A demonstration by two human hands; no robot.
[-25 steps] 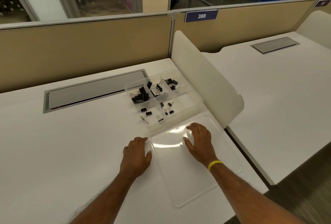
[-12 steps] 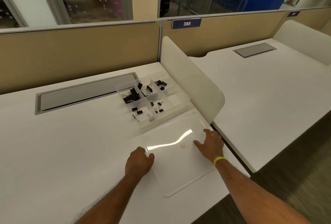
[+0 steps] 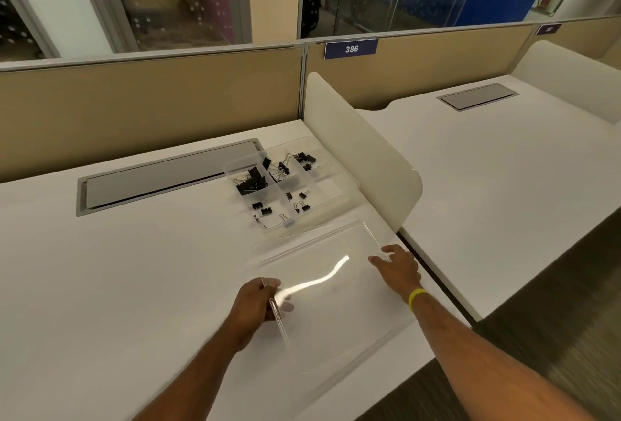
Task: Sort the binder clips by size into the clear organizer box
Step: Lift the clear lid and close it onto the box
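Both hands now lift the clear lid (image 3: 336,289) off the tabletop (image 3: 134,286) at lower centre of the frame; a second ago it lay flat with both palms resting on top. My left hand (image 3: 257,303) has shifted to the lid's left edge, its grip closed narrow on the rim, thumb over and fingers under. My right hand (image 3: 398,267) has slid to the far right corner, fingers spread on the plastic; I cannot tell whether it pinches the edge or only steadies it. The lid shows motion blur and a bright streak of glare, so I judge it tilted and moving.

The clear organizer box (image 3: 331,190) sits open at centre frame, beside the white divider (image 3: 363,151), and has not moved. The binder clips (image 3: 250,182) are all inside it, larger black ones in the upper compartments and smaller ones (image 3: 265,208) in those nearer me. None lie loose on the tabletop, so sorting looks finished and I judge the lid is about to close the box.
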